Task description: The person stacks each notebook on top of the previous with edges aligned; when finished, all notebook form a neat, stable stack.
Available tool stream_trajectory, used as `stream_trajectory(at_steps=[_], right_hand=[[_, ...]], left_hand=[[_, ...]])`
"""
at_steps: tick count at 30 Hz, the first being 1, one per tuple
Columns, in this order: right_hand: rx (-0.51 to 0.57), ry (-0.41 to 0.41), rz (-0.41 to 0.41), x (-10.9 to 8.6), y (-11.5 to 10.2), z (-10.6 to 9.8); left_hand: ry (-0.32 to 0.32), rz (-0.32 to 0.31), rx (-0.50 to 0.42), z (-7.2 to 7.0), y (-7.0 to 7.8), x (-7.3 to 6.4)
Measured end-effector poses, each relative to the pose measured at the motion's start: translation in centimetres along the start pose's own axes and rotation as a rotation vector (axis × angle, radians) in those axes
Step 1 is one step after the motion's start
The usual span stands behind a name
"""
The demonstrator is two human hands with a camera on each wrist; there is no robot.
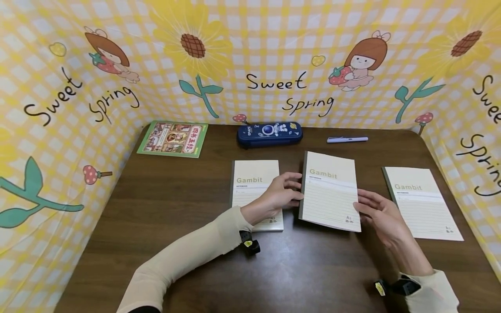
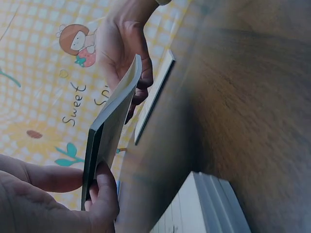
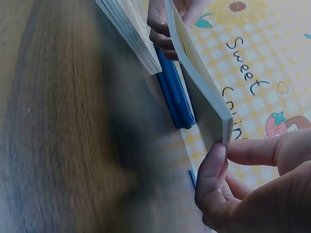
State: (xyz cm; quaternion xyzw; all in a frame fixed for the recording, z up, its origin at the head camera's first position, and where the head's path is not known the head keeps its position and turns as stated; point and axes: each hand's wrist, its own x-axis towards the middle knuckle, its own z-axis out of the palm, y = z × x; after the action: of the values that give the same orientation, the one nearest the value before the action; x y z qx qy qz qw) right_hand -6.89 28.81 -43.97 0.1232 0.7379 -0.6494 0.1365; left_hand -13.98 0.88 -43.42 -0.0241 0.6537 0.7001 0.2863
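Observation:
Between my two hands a cream Gambit notebook [image 1: 330, 191] is held up off the table, slightly bent. My left hand [image 1: 279, 193] pinches its dark spine edge, thumb on one face and fingers on the other, as the left wrist view shows. At the opposite edge my right hand [image 1: 381, 215] pinches it between thumb and fingers. Below my left wrist lies a stack of similar notebooks [image 1: 254, 171], partly covered by that hand; its layered edges [image 2: 214, 204] show in the left wrist view. Another Gambit notebook [image 1: 424, 208] lies flat to the right, beside my right hand.
At the back of the brown table [image 1: 188, 187] sit a green-edged book [image 1: 172, 139] at left, a blue space-themed pencil case [image 1: 270, 134] in the middle and a lavender pen [image 1: 347, 139] at right. Yellow checked cloth [image 1: 274, 34] walls the table on three sides.

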Motion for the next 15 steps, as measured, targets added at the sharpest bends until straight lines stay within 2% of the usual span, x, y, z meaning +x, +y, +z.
stream_trajectory(at_steps=[9,15], right_hand=[[-0.044,-0.035,-0.045,0.0,-0.8,2.3],[-0.098,-0.061,-0.074,0.5,-1.3,4.4]], left_hand=[[-0.017,0.033,0.041,-2.7,-0.1,-1.7],[0.003,0.06,0.065,-4.9,-0.4,-2.9]])
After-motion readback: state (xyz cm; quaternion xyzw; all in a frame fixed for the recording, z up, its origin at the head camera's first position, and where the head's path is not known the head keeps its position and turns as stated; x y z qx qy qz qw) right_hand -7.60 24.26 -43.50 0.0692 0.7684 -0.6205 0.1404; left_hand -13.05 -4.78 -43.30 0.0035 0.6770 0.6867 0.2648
